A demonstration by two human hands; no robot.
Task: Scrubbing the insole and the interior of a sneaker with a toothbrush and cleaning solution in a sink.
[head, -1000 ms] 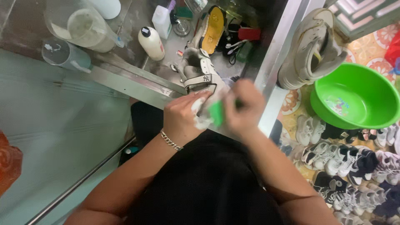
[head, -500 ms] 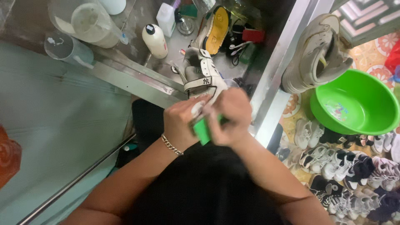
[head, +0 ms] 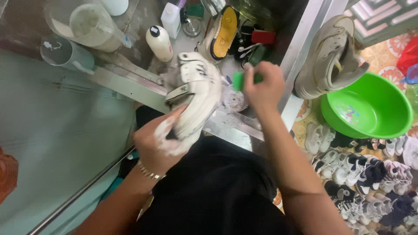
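My left hand [head: 156, 146] grips a white sneaker [head: 196, 93] by its heel end, foam on my fingers, holding it up over the metal counter edge [head: 130, 93]. My right hand [head: 263, 85] is closed around a green scrubbing brush [head: 238, 81], held just right of the shoe's toe and above a small round container [head: 234, 100] of whitish foam. The brush is apart from the shoe.
A white bottle with a black cap [head: 159, 42], a clear measuring jug [head: 89, 26] and a cup [head: 65, 53] stand on the counter. A yellow-soled shoe [head: 222, 32] lies behind. A white high-top [head: 328, 56] perches at right above a green basin [head: 370, 109]. Several sneakers [head: 370, 169] cover the floor.
My hands have come apart. The right hand with the brush moved away from the shoe toward the foam container, and the left hand turned the shoe and lifted it.
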